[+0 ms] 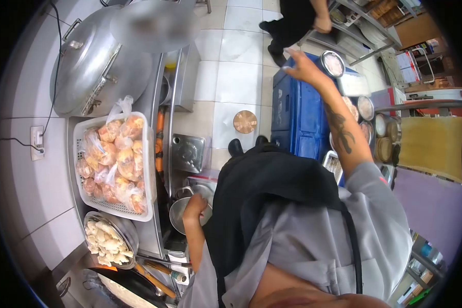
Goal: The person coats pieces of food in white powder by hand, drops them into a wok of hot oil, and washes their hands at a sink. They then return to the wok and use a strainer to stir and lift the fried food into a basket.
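My right hand (pixel 304 68) reaches out over the blue cooler box (pixel 290 102) with its fingers spread and nothing in them. Close to its wrist stands a round clear-lidded tub (pixel 333 64) with pale contents. My left hand (pixel 195 207) hangs low at my side, above a metal pot (pixel 178 214). Its fingers are curled in; whatever they may hold is hidden. On the counter beside that arm, a white plastic basket (pixel 150 174) holds several knotted bags (pixel 123 149) of orange-pink food.
A large lidded aluminium pot (pixel 90 56) stands behind the basket. Pale chunks (pixel 105 241) fill a metal bowl beside a dark pan (pixel 123 285). A round brown disc (pixel 245 122) lies on the floor tiles. Another person (pixel 292 23) stands beyond the cooler. Several round tubs (pixel 365 108) line the right.
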A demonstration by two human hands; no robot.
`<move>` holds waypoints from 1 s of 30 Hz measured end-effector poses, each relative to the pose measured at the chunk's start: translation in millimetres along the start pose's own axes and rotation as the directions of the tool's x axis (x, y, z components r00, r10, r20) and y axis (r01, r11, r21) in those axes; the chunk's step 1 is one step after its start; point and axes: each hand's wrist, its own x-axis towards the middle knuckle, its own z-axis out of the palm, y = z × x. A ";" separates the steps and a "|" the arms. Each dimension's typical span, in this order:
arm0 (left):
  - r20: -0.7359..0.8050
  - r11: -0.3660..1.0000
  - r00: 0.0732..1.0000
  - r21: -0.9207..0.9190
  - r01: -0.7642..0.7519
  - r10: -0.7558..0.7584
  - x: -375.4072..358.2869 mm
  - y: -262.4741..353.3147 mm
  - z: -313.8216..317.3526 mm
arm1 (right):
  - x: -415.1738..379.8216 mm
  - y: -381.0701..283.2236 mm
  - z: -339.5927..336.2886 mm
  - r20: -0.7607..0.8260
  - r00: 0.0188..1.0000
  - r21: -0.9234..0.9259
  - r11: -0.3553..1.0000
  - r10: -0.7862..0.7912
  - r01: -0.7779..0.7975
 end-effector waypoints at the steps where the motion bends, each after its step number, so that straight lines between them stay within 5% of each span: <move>1: 0.024 0.997 0.997 0.040 -0.068 0.067 8.7 -4.5 -4.8 | -3.1 9.4 -1.7 -0.021 1.000 -0.015 1.000 0.014 -0.014; 7: 0.067 0.998 0.997 -0.044 -0.047 0.050 27.0 18.9 -35.2 | -6.5 46.4 4.5 0.065 0.975 0.095 0.972 0.210 -0.216; 14: 0.076 0.981 0.984 -0.102 0.167 -0.160 33.0 72.3 -70.4 | 45.9 91.9 11.8 0.083 0.982 0.069 0.982 0.171 -0.177; 17: 0.037 0.995 0.997 -0.061 0.075 -0.073 68.2 58.1 -66.7 | 88.0 113.9 13.5 0.058 0.995 0.064 0.994 0.084 -0.087; 20: 0.059 0.981 0.986 -0.108 0.162 -0.156 75.5 123.1 -90.5 | 130.2 133.6 10.3 0.090 0.987 0.055 0.989 0.135 -0.140; 21: 0.047 0.978 0.984 -0.114 0.176 -0.171 84.9 132.8 -91.6 | 144.7 138.8 6.8 0.165 0.964 0.211 0.947 0.209 -0.242; 30: -0.138 0.955 0.955 -0.176 0.238 -0.263 122.9 239.0 -121.0 | 307.6 211.5 -10.4 0.151 0.986 0.106 0.993 -0.069 0.053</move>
